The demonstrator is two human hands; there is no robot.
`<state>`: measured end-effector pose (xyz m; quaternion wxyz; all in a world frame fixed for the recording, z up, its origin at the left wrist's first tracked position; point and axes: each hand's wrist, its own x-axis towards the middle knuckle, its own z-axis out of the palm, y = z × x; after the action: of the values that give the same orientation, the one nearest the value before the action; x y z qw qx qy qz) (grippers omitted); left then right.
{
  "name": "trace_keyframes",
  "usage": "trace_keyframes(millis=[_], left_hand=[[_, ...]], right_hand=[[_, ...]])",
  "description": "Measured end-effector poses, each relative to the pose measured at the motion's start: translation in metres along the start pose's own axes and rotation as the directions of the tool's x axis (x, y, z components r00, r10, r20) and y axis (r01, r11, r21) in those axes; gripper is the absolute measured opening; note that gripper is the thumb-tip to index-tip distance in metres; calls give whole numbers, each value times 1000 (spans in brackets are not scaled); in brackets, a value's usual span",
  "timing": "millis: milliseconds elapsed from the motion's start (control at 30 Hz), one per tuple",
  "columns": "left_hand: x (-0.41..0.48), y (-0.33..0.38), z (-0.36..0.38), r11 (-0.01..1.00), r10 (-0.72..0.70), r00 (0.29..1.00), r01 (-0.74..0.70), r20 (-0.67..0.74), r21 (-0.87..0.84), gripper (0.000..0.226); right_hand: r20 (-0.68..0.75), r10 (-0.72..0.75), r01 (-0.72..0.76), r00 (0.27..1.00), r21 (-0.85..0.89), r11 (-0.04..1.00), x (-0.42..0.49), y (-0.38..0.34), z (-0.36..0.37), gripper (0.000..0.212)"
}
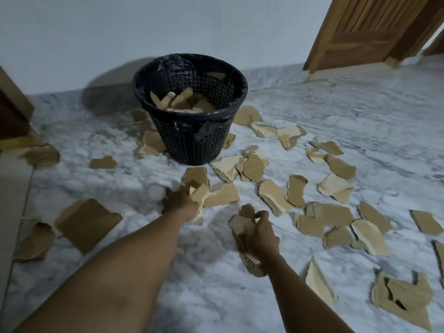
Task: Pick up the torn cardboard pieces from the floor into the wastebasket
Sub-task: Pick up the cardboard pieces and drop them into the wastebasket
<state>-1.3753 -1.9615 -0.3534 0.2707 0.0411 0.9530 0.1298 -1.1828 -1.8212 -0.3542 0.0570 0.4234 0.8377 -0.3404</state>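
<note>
Cardboard pieces (329, 213): torn, scattered across marble floor (216, 296) around wastebasket (192, 140), several already inside. Likely light, stiff, rough-edged; best pinched by an edge. Left hand (179, 200) curled round one scrap (200, 193), right hand (260, 234) clutching a small stack (241, 227).

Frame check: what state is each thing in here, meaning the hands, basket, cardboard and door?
Wastebasket: upright, lined with a bag, partly filled with cardboard.
Left hand: grips pieces, low by the floor.
Right hand: grips a stack.
Floor pieces: many lie scattered, not yet picked up.
Door: seems open.
</note>
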Motion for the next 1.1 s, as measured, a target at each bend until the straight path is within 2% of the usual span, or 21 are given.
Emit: trace_keyframes(millis=[67, 167, 233, 333, 400, 433, 500, 600, 733, 800, 867, 933, 1033, 1100], left_hand=[[6, -1, 4, 997, 21, 999, -19, -27, 68, 59], [4, -3, 10, 1000, 26, 992, -27, -125, -11, 54], [-4, -8, 18, 987, 52, 983, -77, -176, -138, 51], [-22, -25, 36, 945, 98, 967, -165, -235, -283, 46], [-29, -39, 45, 929, 142, 950, -225, -280, -293, 45], [-31, -46, 47, 916, 139, 944, -238, -300, -323, 45], [-32, -56, 41, 872, 59, 939, -214, -340, -440, 40], [-18, -48, 13, 745, -86, 926, -185, -367, -641, 38], [9, 7, -20, 656, -82, 930, -221, -358, -722, 40], [19, 35, -21, 711, -56, 955, -167, -291, -683, 40], [21, 52, -15, 834, -69, 973, -64, -219, -547, 37], [22, 59, -7, 914, -71, 983, -4, -171, -406, 37], [22, 60, 10, 962, -99, 975, 43, -198, -271, 46], [23, 62, 18, 969, -129, 958, 68, -255, -236, 50]], right_hand=[[77, -14, 17, 997, -32, 999, 10, -6, -2, 54], [157, -95, 136, 983, -272, 953, 29, -23, -6, 36], [198, -234, 300, 952, -441, 846, 41, -39, -5, 46], [325, -395, 511, 859, -582, 633, 62, -70, -5, 54], [449, -360, 575, 818, -610, 545, 74, -87, -9, 56], [500, -313, 585, 807, -607, 538, 79, -94, -10, 60], [543, -244, 573, 804, -595, 563, 86, -101, -10, 66], [510, -249, 550, 824, -609, 572, 82, -107, -4, 69], [508, -283, 574, 813, -620, 535, 64, -101, 2, 60], [508, -303, 580, 806, -580, 572, 54, -87, 2, 59], [486, -329, 572, 810, -533, 623, 45, -73, 0, 60], [453, -325, 534, 830, -478, 697, 37, -58, -2, 66], [363, -296, 426, 883, -356, 832, 35, -36, -5, 78], [340, -251, 351, 906, -275, 895, 37, -27, -9, 77]])
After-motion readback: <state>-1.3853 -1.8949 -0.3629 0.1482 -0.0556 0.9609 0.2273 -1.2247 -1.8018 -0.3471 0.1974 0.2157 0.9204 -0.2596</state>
